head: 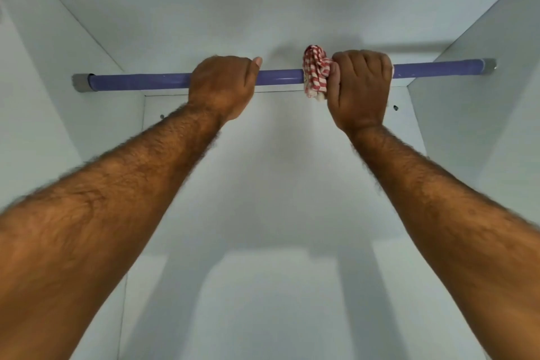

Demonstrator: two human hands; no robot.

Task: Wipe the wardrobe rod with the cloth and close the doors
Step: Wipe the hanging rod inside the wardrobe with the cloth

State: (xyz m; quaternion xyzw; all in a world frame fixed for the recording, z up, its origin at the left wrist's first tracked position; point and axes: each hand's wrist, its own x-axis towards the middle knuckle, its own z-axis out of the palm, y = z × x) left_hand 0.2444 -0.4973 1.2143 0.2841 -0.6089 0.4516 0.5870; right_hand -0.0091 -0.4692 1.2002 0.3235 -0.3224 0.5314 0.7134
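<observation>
A purple wardrobe rod (280, 77) runs left to right across the white wardrobe, held by grey end caps. My left hand (223, 86) is wrapped around the rod left of its middle. My right hand (361, 88) grips a red and white checked cloth (317, 71) bunched around the rod right of its middle. Cloth ends stick out on the left side of that hand. The wardrobe doors are out of view.
The white side walls (43, 114) close in on both sides, with the white back panel (274, 184) behind the rod. Small holes (395, 107) mark the back panel below the rod.
</observation>
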